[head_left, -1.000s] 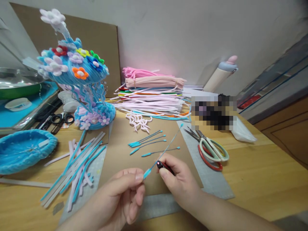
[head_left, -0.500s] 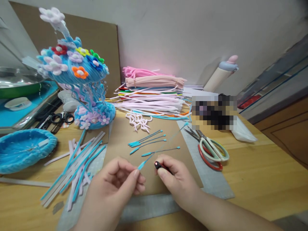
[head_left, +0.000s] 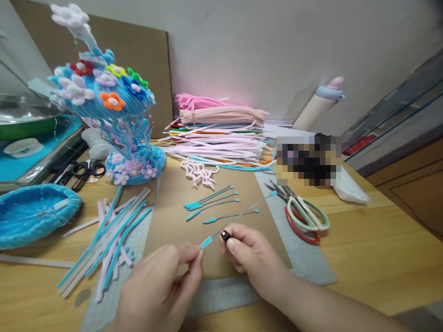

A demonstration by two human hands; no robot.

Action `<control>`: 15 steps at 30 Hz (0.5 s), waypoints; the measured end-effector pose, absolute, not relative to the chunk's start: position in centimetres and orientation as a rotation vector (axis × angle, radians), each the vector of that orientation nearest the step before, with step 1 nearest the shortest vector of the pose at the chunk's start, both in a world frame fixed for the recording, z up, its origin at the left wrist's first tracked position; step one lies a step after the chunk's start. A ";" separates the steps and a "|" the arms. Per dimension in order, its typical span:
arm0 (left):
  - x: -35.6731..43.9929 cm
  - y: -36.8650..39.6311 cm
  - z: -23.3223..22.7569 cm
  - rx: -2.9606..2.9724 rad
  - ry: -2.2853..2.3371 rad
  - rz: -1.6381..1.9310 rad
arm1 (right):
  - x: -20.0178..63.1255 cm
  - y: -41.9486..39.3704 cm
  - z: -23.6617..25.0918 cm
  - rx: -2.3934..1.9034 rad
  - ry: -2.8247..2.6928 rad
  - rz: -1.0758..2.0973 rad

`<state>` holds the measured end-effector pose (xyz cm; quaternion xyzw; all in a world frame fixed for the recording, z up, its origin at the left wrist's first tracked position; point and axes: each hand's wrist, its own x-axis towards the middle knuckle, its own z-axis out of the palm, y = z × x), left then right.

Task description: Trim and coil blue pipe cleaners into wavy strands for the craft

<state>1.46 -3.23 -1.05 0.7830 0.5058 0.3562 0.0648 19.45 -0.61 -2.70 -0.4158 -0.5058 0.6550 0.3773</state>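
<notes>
My left hand (head_left: 166, 272) pinches the near end of a trimmed blue pipe cleaner (head_left: 206, 241). Its thin bare stem slants up to the right and ends in a small blue tip. Wrapped around a small black tool with a pale reddish spot on its end (head_left: 225, 235), my right hand (head_left: 251, 256) sits just right of the stem; most of the tool is hidden in the fingers. Beyond both hands, several similar trimmed blue pipe cleaners (head_left: 211, 221) lie on a brown board (head_left: 173, 235). Curly pale pink pieces (head_left: 199, 173) rest at the board's far edge.
Cut strips (head_left: 104, 244) lie left, near a blue fuzzy dish shape (head_left: 38, 212) and a flower-covered blue ornament (head_left: 110, 101). Pipe cleaner bundles (head_left: 221, 115) are stacked at the back. Scissors (head_left: 304, 214) lie right; a bottle (head_left: 316, 110) leans against the wall.
My left hand has turned so its back shows more, and the held pipe cleaner's far tip has dropped slightly. My right hand keeps the black tool in nearly the same place.
</notes>
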 end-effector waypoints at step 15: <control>1.5 -3.3 -1.2 2.305 1.522 1.096 | 19.8 -0.5 -2.6 -1.032 -1.175 1.643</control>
